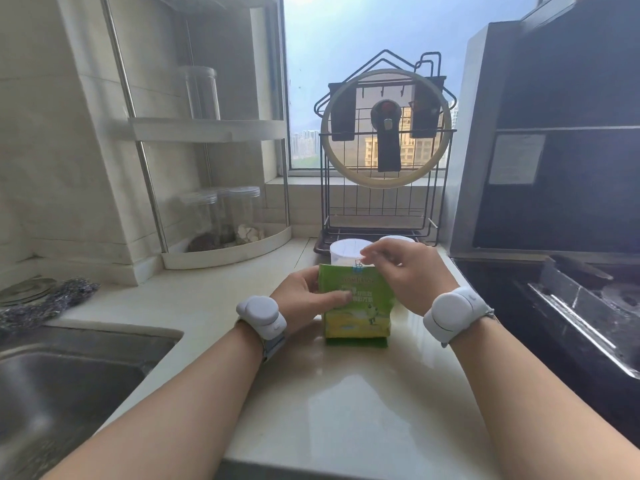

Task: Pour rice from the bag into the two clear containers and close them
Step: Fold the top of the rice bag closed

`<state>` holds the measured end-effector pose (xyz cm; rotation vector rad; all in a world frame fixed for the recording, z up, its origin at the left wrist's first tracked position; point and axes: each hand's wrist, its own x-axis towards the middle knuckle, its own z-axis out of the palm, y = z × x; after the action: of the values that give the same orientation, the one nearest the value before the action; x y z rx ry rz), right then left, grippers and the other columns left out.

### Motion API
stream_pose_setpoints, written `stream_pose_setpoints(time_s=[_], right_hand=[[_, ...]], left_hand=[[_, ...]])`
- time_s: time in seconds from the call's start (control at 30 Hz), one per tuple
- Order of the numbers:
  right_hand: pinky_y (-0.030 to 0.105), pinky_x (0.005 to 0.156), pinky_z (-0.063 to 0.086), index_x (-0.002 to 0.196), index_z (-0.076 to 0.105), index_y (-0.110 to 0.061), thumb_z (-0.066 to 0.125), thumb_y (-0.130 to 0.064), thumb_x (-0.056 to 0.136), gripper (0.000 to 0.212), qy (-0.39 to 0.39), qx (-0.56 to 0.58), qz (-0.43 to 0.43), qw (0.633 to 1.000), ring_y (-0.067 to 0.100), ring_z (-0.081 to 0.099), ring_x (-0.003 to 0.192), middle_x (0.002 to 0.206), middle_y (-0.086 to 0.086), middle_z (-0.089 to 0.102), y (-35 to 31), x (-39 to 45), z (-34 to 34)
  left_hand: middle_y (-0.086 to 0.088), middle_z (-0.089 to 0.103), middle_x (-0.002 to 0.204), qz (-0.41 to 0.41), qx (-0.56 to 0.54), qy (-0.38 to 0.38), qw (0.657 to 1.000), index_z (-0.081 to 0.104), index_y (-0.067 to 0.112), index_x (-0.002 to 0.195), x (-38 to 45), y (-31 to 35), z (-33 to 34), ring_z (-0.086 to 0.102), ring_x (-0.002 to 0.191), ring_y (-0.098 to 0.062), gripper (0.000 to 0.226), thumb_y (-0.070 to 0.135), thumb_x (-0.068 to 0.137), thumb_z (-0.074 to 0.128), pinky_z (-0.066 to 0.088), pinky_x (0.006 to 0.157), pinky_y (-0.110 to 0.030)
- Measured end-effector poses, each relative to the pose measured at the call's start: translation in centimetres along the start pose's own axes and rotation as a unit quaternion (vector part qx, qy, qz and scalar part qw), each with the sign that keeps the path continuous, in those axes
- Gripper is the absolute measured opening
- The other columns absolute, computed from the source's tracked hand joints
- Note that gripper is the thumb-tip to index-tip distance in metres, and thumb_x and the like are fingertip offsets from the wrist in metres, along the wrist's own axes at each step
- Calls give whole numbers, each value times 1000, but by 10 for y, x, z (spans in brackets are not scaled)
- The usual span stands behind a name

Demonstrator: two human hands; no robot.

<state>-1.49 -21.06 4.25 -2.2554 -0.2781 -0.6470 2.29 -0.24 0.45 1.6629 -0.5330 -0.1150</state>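
Green-and-yellow printed rice bag [356, 303] standing upright on the cream countertop [346, 393].
The left hand [304, 299] clasps the bag's left side, thumb across its front; the right hand [405, 271] pinches its top edge. Its white printed label is too blurred to read. Two clear, white-lidded containers [348, 249] stand just beyond the bag.

Daylight from the window [363, 39] falls on a pale counter [346, 393] between a steel sink [69, 386] and black stove [571, 306], with a corner shelf [207, 129] against tiled wall [45, 133] and a wire rack [381, 202].
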Motion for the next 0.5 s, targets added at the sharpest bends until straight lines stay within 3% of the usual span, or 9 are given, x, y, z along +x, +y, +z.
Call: stream_pose_setpoints(time_s=[0.1,0.2,0.33,0.5], right_hand=[[27,76,55,107,73,-29,53,-36,103,22,35,11,51,998,4,67,91,96,-15,75,8,2,-3],[40,83,57,103,73,-29,53,-36,101,21,71,21,101,992,16,69,88,93,-11,74,20,4,-7],[44,87,57,97,73,-27,57,-34,96,17,76,5,141,987,25,71,86,89,-6,75,27,4,-4],[33,85,52,100,74,-22,60,-31,97,17,49,-24,140,989,24,69,91,86,-5,72,26,3,0]], left_hand=[[12,80,100,-18,60,-34,997,73,28,106,-2,-2,-4,76,97,-10,32,5,84,80,59,81,-21],[10,80,100,-25,56,-25,998,75,26,103,0,1,-11,76,96,-14,31,1,85,78,60,82,-28],[-1,80,107,-31,57,44,997,74,22,107,4,-5,-42,76,102,-24,33,-2,84,78,59,91,-45],[-3,80,105,-56,42,169,983,77,32,95,17,-28,-76,74,104,-30,37,7,68,79,55,99,-54]])
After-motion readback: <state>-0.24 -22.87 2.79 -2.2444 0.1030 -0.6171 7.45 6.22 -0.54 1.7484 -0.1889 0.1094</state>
